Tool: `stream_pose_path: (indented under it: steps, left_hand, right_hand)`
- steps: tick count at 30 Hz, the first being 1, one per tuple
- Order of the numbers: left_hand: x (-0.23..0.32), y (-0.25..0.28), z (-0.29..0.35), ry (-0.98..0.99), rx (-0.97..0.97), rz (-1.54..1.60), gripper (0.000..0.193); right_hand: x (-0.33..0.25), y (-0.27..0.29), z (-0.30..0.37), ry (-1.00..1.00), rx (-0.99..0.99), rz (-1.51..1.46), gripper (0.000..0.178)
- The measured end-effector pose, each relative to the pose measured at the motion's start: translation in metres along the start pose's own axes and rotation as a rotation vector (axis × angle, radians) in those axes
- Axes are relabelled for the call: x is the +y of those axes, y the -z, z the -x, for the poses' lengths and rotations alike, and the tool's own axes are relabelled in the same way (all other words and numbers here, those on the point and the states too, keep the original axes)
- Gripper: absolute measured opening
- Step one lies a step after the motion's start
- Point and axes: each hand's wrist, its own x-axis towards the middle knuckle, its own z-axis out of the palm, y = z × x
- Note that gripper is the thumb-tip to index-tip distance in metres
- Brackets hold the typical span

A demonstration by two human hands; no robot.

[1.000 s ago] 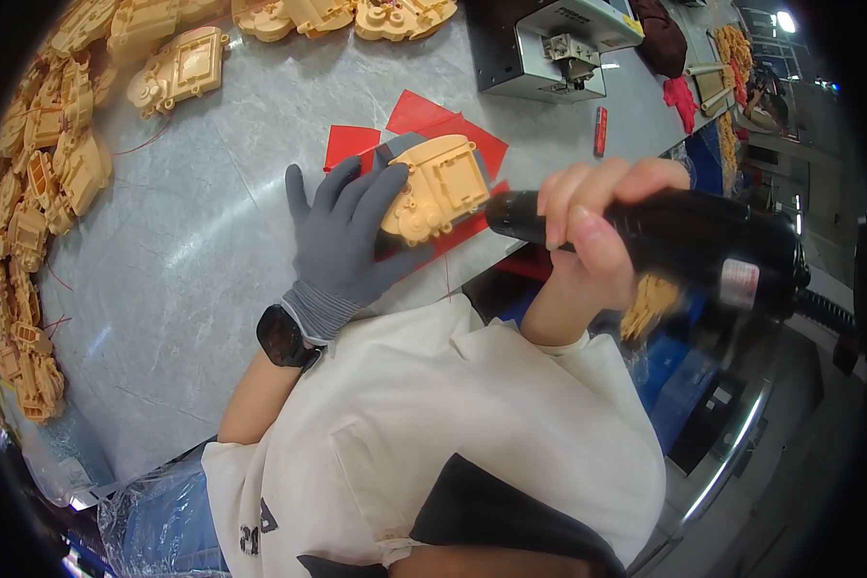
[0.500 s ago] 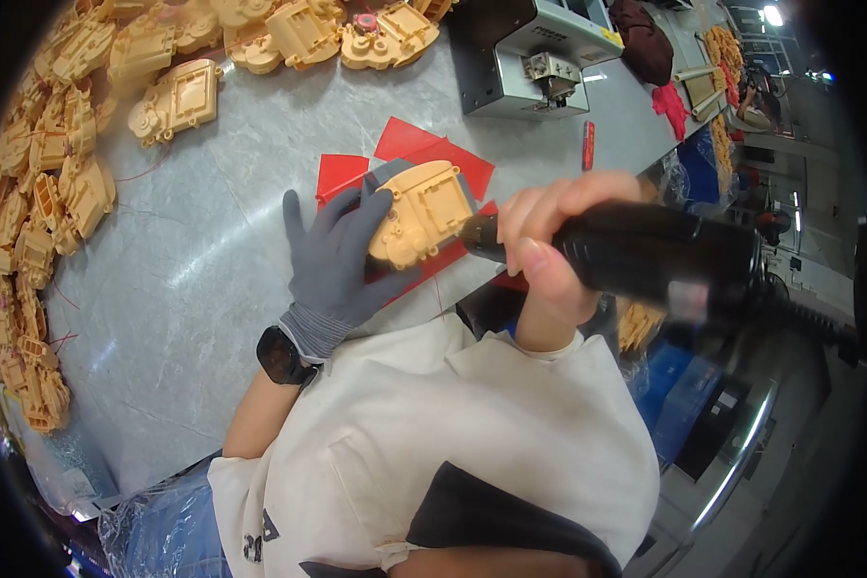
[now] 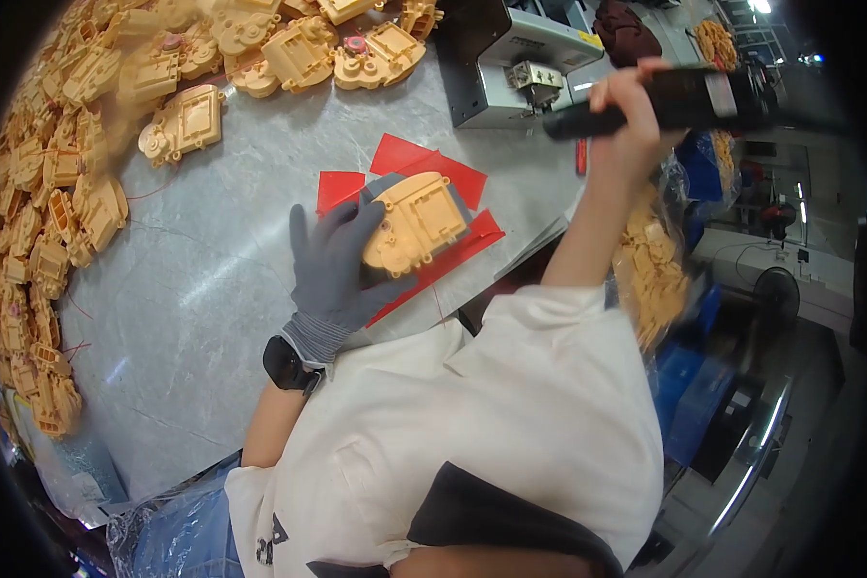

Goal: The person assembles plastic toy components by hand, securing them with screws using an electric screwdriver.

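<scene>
My left hand (image 3: 332,265), in a grey glove, is closed around the left side of a pale orange plastic housing (image 3: 419,223). The housing lies tilted, its moulded pocket facing up, over a grey block (image 3: 380,183) that shows only at the edges. Red sheets (image 3: 432,162) lie under and around it on the table. Up at the right, my bare right hand (image 3: 631,108) grips a black power screwdriver (image 3: 684,101) around its body. The tool is held nearly level, its tip pointing left, well apart from the housing.
A large heap of similar housings (image 3: 43,231) covers the table's left and far side, with one housing (image 3: 183,125) lying apart. Beyond the red sheets stands a grey metal machine (image 3: 477,77). A red stick-like item (image 3: 581,157) lies near it. More orange parts (image 3: 648,260) sit right of the table.
My right hand has lifted the screwdriver away from the housing, up and to the right. My left hand keeps its hold on the housing.
</scene>
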Motion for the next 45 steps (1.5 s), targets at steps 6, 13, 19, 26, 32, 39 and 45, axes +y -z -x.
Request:
stream_pose_path:
  steps: [6, 13, 19, 26, 32, 39, 45]
  left_hand:
    - [-0.004, 0.003, 0.002, -0.020, 0.039, 0.018, 0.081]
    - [-0.005, 0.005, 0.000, -0.019, -0.005, 0.075, 0.079]
    - [-0.005, 0.005, 0.003, -0.038, 0.036, 0.079, 0.074]
    - [-0.006, 0.005, 0.004, -0.031, 0.033, 0.088, 0.074]
    - [-0.004, 0.006, 0.002, -0.052, 0.052, 0.096, 0.074]
    - [-0.008, 0.002, 0.005, -0.039, 0.073, 0.116, 0.074]
    - [-0.007, -0.002, 0.006, -0.052, 0.103, 0.111, 0.074]
  right_hand:
    - [-0.052, -0.018, 0.090, -0.143, -0.656, -0.409, 0.043]
    - [-0.056, -0.044, 0.093, -0.161, -0.911, -0.346, 0.043]
    - [-0.048, -0.057, 0.113, -0.268, -0.718, -0.188, 0.035]
    - [-0.045, -0.064, 0.118, -0.188, -0.743, -0.218, 0.037]
    - [-0.042, -0.060, 0.121, -0.157, -0.698, -0.231, 0.037]
    - [-0.050, -0.064, 0.130, -0.182, -0.685, -0.107, 0.040]
    - [-0.046, -0.060, 0.114, -0.190, -0.771, -0.193, 0.052]
